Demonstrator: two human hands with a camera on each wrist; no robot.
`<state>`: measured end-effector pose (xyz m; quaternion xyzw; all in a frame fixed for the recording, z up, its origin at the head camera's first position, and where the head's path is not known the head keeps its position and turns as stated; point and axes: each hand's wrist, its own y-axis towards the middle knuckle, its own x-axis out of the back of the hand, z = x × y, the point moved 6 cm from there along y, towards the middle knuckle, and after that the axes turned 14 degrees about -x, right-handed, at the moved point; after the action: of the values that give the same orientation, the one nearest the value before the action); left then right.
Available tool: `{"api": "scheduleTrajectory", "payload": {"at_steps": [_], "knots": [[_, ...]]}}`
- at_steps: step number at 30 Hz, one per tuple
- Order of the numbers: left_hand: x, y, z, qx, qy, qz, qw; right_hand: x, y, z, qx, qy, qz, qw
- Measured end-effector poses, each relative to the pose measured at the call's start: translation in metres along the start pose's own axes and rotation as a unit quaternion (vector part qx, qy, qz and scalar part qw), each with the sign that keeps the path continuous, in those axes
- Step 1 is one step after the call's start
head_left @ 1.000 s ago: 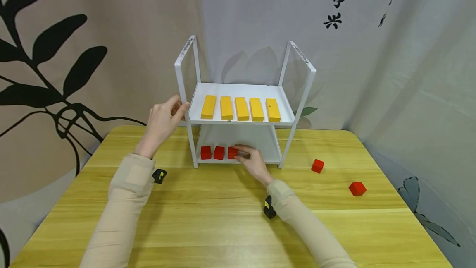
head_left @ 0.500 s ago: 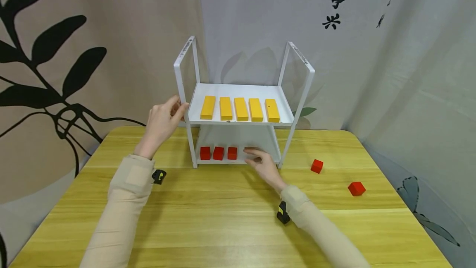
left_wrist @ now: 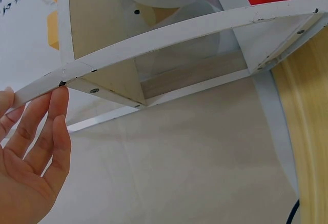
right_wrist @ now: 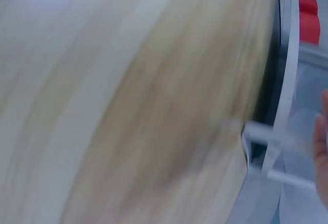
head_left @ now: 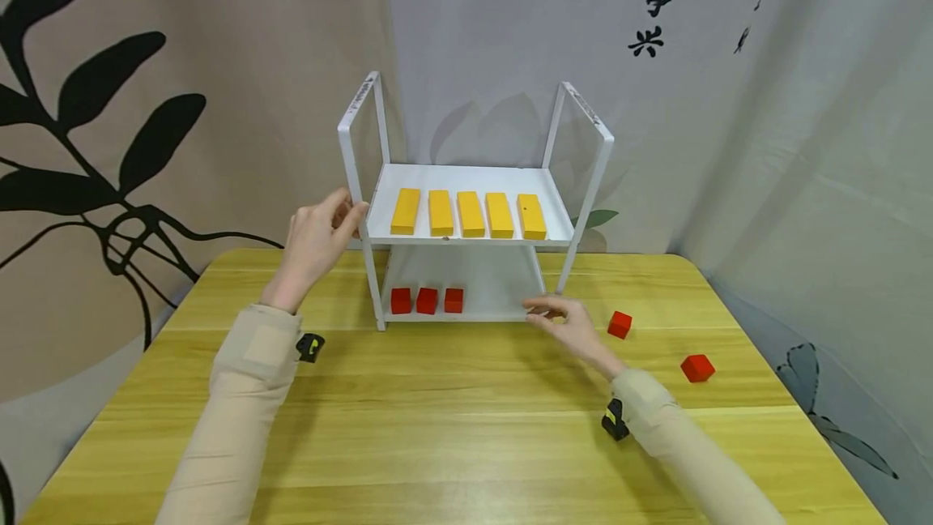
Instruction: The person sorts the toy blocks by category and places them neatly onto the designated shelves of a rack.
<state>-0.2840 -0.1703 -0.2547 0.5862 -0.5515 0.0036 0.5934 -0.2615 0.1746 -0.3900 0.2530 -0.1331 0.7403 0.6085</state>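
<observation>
A white two-tier shelf rack (head_left: 503, 278) stands at the back of the table. My left hand (head_left: 317, 237) pinches its left front post; in the left wrist view, thumb and fingertips (left_wrist: 59, 98) meet on the white bar. Three red cubes (head_left: 427, 300) sit in a row on the left part of the lower tier. Across the upper tier lie several yellow rectangular blocks (head_left: 470, 214). My right hand (head_left: 572, 326), fingers loosely bent and holding nothing, is by the rack's right front leg, overlapping its foot. Just right of it, a red cube (head_left: 619, 325) rests on the table.
Another red cube (head_left: 697, 369) lies farther right, nearer the table's right edge. The wooden table (head_left: 437, 420) extends in front of the rack. Behind hangs a printed curtain (head_left: 481, 39), close to the rack's back.
My right hand has let go of the third red cube on the lower tier and moved right, out past the rack's front leg. The left hand keeps its place on the post.
</observation>
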Motion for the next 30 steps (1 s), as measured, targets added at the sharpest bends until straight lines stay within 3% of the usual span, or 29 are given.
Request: {"api": "scheduleTrajectory", "payload": {"at_steps": [7,15,22,30], "knots": [[0.001,0.000,-0.001,0.000,0.001,0.001,1.0000,0.042,-0.003,-0.044,-0.027,-0.047,-0.026,0.998],[0.001,0.000,-0.001,0.003,0.001,0.004,1.0000,0.085,-0.019,-0.053,-0.084,-0.045,-0.051,0.994],[0.000,0.000,0.000,0.000,-0.003,0.002,1.0000,0.103,-0.016,-0.108,-0.132,-0.084,-0.064,0.986],[0.001,0.000,-0.001,0.000,-0.003,0.002,1.0000,0.111,-0.020,-0.133,-0.161,-0.122,-0.069,0.977]]}}
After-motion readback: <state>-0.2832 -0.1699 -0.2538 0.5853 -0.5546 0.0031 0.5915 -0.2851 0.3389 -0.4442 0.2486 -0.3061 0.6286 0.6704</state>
